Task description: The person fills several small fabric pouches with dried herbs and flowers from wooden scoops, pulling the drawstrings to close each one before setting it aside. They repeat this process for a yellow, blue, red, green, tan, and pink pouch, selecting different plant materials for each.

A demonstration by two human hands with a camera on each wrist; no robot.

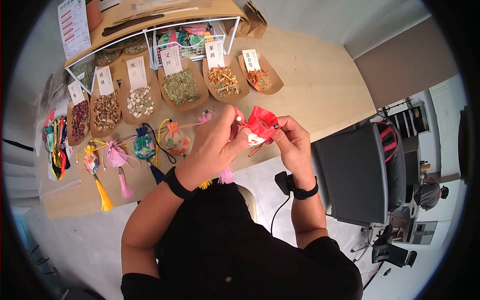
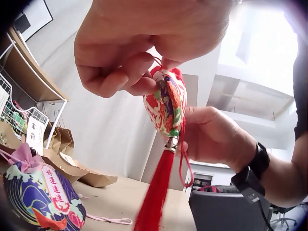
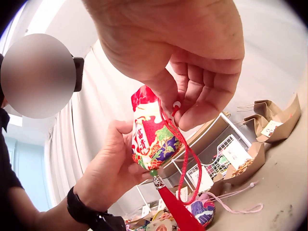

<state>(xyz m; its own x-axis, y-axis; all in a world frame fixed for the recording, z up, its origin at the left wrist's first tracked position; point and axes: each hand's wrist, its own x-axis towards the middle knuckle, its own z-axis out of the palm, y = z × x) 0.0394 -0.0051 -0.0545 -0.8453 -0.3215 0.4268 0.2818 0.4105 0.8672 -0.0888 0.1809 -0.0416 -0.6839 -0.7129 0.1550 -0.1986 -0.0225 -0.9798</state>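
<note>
A small red drawstring sachet pouch [image 1: 261,122] is held up above the table's front edge, its mouth gathered loosely open at the top. My left hand [image 1: 212,147] grips one side of it, and a white bead on the cord shows by those fingers. On the other side my right hand [image 1: 294,145] pinches the pouch near its rim; a bead on the red cord [image 3: 186,159] sits at its fingertips. The pouch's patterned body [image 2: 166,108] ends in a green bead, a silver cap and a long red tassel [image 2: 156,192] hanging down.
Paper trays of dried herbs [image 1: 181,86] with label cards stand in a row before a wooden rack [image 1: 165,17]. Finished sachets, such as a pink one [image 1: 116,156] and a teal one [image 1: 144,145], lie along the front. A dark chair [image 1: 352,172] stands at the right.
</note>
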